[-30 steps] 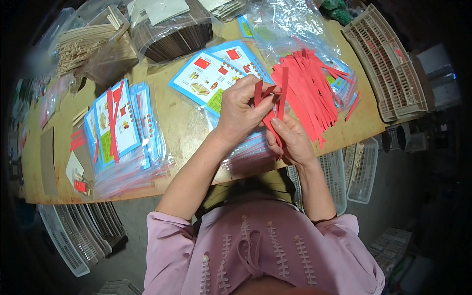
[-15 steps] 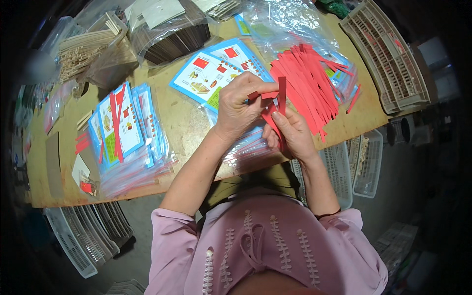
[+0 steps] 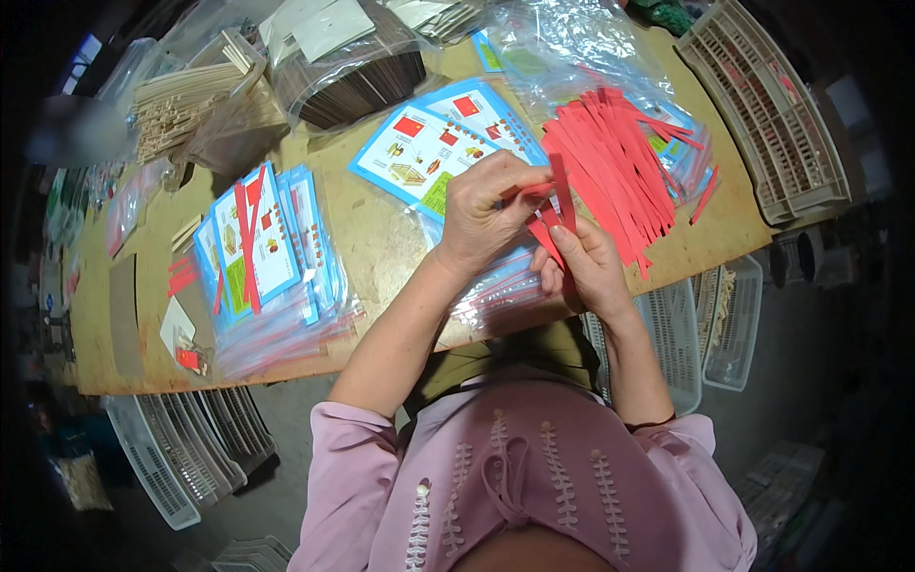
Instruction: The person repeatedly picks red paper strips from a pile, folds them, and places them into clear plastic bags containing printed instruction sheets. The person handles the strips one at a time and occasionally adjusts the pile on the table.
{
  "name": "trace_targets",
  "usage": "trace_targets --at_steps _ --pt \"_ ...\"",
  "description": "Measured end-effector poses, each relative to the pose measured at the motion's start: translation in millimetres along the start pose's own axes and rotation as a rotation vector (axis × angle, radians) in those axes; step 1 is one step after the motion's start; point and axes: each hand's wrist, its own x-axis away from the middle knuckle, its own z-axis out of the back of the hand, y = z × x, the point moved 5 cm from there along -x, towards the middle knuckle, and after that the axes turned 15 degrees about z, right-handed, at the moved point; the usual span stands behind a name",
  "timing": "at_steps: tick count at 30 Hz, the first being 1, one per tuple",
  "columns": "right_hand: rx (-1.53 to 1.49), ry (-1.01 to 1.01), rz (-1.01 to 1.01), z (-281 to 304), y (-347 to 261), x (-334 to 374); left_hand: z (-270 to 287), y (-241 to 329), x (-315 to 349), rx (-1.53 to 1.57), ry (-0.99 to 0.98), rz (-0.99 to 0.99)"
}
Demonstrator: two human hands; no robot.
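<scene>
Between my hands, over the front of the table, are a few red strips [image 3: 561, 195], crossing one another. My left hand [image 3: 484, 212] is closed, its thumb and forefinger pinching a strip. My right hand [image 3: 588, 264] grips the lower ends of the strips between thumb and curled fingers. Just right of them lies a heap of loose red strips [image 3: 615, 181]. Blue-edged printed cards [image 3: 400, 157] in clear bags lie beyond and under my hands. A second stack of bagged cards [image 3: 262, 253] to the left has some red strips across it.
Bundled wooden sticks [image 3: 181, 110] and a bagged stack of brown boards [image 3: 357, 86] stand at the back. Crumpled clear bags [image 3: 581, 48] lie at the back right, near an upright plastic crate [image 3: 762, 114]. More baskets [image 3: 157, 458] sit below the table's front edge.
The view has shifted, so everything sits slightly further right. My left fingers have drawn in on the strip, and its loose end at their left no longer shows. My right hand keeps its grip.
</scene>
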Motion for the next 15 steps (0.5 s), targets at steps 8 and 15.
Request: trace_targets --at_steps 8,15 --pt "-0.013 0.057 -0.001 14 -4 2 28 -15 -15 0.147 0.121 0.419" --pt "0.133 0.148 -0.041 31 -6 2 24 -18 -3 -0.636 -0.013 0.376"
